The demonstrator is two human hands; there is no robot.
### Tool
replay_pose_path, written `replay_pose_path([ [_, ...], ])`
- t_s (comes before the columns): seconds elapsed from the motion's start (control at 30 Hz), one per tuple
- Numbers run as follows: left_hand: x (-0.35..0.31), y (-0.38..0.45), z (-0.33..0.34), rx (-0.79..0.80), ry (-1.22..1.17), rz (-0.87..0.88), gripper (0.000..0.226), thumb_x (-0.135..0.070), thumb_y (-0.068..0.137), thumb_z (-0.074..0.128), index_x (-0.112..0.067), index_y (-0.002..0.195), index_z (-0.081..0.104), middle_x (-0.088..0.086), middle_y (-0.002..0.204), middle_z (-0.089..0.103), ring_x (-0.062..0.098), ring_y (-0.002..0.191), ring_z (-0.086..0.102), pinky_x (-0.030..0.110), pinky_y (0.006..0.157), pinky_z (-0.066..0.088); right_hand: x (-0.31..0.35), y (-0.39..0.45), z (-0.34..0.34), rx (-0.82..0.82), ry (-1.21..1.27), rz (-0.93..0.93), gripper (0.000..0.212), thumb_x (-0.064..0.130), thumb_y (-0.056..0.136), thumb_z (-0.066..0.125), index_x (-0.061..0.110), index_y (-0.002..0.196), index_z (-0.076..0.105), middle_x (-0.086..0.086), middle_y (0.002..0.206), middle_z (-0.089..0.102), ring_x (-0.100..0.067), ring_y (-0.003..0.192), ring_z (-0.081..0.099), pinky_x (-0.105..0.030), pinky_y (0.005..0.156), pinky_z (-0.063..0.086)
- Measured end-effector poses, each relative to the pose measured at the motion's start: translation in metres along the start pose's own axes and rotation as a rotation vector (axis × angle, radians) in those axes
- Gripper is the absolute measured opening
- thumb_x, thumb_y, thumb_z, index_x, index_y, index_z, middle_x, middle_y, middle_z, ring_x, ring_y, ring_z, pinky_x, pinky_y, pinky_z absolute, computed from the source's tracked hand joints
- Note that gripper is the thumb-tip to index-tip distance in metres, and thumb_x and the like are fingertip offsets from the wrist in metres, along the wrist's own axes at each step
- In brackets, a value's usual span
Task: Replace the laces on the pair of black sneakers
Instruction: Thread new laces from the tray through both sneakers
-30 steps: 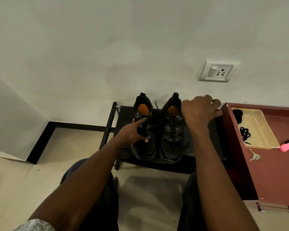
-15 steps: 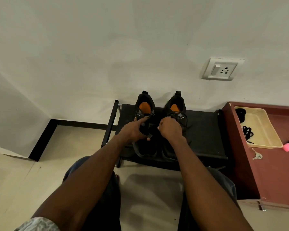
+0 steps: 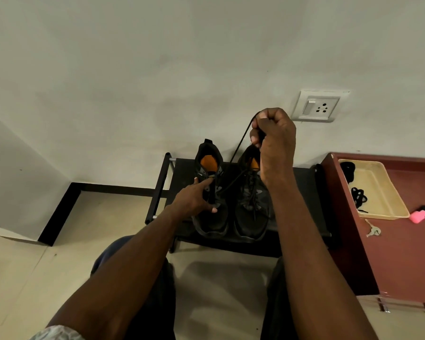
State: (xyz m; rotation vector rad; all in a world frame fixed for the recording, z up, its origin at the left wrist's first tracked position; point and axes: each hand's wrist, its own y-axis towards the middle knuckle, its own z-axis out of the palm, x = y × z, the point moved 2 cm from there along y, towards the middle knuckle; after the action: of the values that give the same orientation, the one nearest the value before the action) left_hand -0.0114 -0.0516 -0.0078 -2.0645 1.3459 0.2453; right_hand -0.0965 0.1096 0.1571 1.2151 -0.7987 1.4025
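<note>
Two black sneakers with orange insoles stand side by side on a low black rack [image 3: 302, 190] against the wall. My left hand [image 3: 196, 198] rests on the left sneaker [image 3: 210, 192], index finger and thumb at its tongue and eyelets. My right hand [image 3: 272, 138] is raised above the right sneaker [image 3: 252, 212] and grips a black lace [image 3: 241, 141] that runs down taut to the left sneaker's eyelets. The right sneaker still carries its lace. Spare black laces [image 3: 358, 196] lie in a beige tray [image 3: 388, 200].
A maroon cabinet [image 3: 402, 253] stands at the right, bearing the tray, a pink object [image 3: 421, 213] and keys [image 3: 373, 230]. A wall socket [image 3: 317, 106] sits just right of my raised hand. Beige floor tiles and my knees are below.
My right hand went from the cabinet's edge down to the sneakers, took hold of the lace and rose, pulling it up out of the left sneaker. My left hand stayed on that sneaker.
</note>
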Motion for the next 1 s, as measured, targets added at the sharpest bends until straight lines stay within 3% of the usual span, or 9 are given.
replay_pose_path([
  [0.17, -0.003, 0.000, 0.000, 0.011, 0.046, -0.013, 0.103, -0.034, 0.077, 0.084, -0.039, 0.156, 0.018, 0.013, 0.164, 0.018, 0.038, 0.141, 0.037, 0.052, 0.112, 0.039, 0.011, -0.005, 0.003, -0.006, 0.103, -0.008, 0.021, -0.005, 0.093, 0.046, 0.009, 0.078, 0.052, -0.005, 0.071, 0.054, -0.013, 0.052, 0.040, -0.021, 0.050, 0.032],
  [0.33, -0.004, -0.001, 0.000, 0.022, 0.036, -0.004, 0.101, -0.033, 0.077, 0.084, -0.040, 0.155, 0.021, 0.011, 0.158, 0.033, 0.036, 0.135, 0.045, 0.052, 0.109, 0.043, 0.018, -0.006, 0.004, -0.015, 0.148, -0.025, 0.022, -0.005, 0.094, 0.046, 0.009, 0.078, 0.053, -0.005, 0.071, 0.055, -0.012, 0.052, 0.038, -0.024, 0.052, 0.029],
  [0.6, -0.002, -0.002, -0.002, 0.023, 0.039, -0.011, 0.104, -0.038, 0.075, 0.085, -0.038, 0.156, 0.020, 0.013, 0.163, 0.023, 0.037, 0.138, 0.042, 0.053, 0.111, 0.040, 0.008, -0.002, -0.001, -0.105, 0.015, -0.076, 0.022, -0.002, 0.094, 0.046, 0.010, 0.077, 0.051, -0.004, 0.070, 0.053, -0.015, 0.052, 0.041, -0.023, 0.047, 0.033],
  [0.7, -0.002, -0.003, -0.004, 0.017, 0.012, 0.006, 0.101, -0.041, 0.075, 0.084, -0.038, 0.155, 0.023, 0.012, 0.159, 0.032, 0.036, 0.136, 0.045, 0.051, 0.111, 0.040, -0.026, 0.008, -0.025, -0.386, -0.300, -0.086, 0.010, 0.004, 0.098, 0.047, 0.009, 0.098, 0.056, -0.003, 0.092, 0.061, -0.022, 0.079, 0.058, -0.031, 0.069, 0.048],
  [0.77, 0.000, -0.004, -0.007, 0.028, -0.017, 0.018, 0.098, -0.039, 0.076, 0.083, -0.041, 0.154, 0.023, 0.009, 0.155, 0.038, 0.034, 0.135, 0.045, 0.050, 0.112, 0.040, -0.055, 0.005, -0.043, -0.586, -0.653, -0.060, 0.028, 0.001, 0.097, 0.050, 0.001, 0.124, 0.051, -0.013, 0.126, 0.055, -0.027, 0.117, 0.054, -0.037, 0.100, 0.045],
  [0.8, 0.002, -0.003, -0.008, 0.035, -0.029, 0.020, 0.098, -0.036, 0.076, 0.083, -0.042, 0.153, 0.023, 0.008, 0.154, 0.040, 0.033, 0.135, 0.046, 0.050, 0.111, 0.041, -0.067, 0.001, -0.048, -0.618, -0.794, -0.102, 0.036, -0.005, 0.092, 0.051, -0.002, 0.128, 0.050, -0.018, 0.132, 0.051, -0.031, 0.124, 0.050, -0.039, 0.105, 0.041],
  [0.87, 0.004, -0.003, -0.010, 0.053, -0.039, 0.020, 0.101, -0.031, 0.075, 0.085, -0.043, 0.153, 0.022, 0.007, 0.154, 0.040, 0.033, 0.135, 0.045, 0.050, 0.111, 0.041, -0.082, -0.005, -0.046, -0.412, -0.909, -0.133, 0.031, -0.012, 0.081, 0.048, -0.001, 0.107, 0.061, -0.018, 0.114, 0.060, -0.033, 0.109, 0.058, -0.044, 0.095, 0.049],
  [0.93, 0.004, -0.002, -0.011, 0.059, -0.025, 0.019, 0.102, -0.031, 0.076, 0.084, -0.041, 0.154, 0.021, 0.008, 0.153, 0.041, 0.033, 0.136, 0.044, 0.049, 0.111, 0.041, -0.096, -0.007, -0.032, 0.079, -0.997, 0.060, 0.018, -0.008, 0.082, 0.047, -0.008, 0.085, 0.065, -0.020, 0.086, 0.063, -0.031, 0.084, 0.062, -0.049, 0.082, 0.053],
  [1.0, 0.004, -0.001, -0.010, 0.054, 0.007, 0.023, 0.102, -0.031, 0.077, 0.083, -0.038, 0.156, 0.019, 0.010, 0.152, 0.043, 0.032, 0.135, 0.045, 0.045, 0.111, 0.041, -0.112, -0.015, -0.019, 0.564, -1.130, 0.330, 0.017, -0.006, 0.084, 0.052, -0.015, 0.085, 0.067, -0.024, 0.082, 0.064, -0.029, 0.077, 0.061, -0.048, 0.080, 0.053],
])
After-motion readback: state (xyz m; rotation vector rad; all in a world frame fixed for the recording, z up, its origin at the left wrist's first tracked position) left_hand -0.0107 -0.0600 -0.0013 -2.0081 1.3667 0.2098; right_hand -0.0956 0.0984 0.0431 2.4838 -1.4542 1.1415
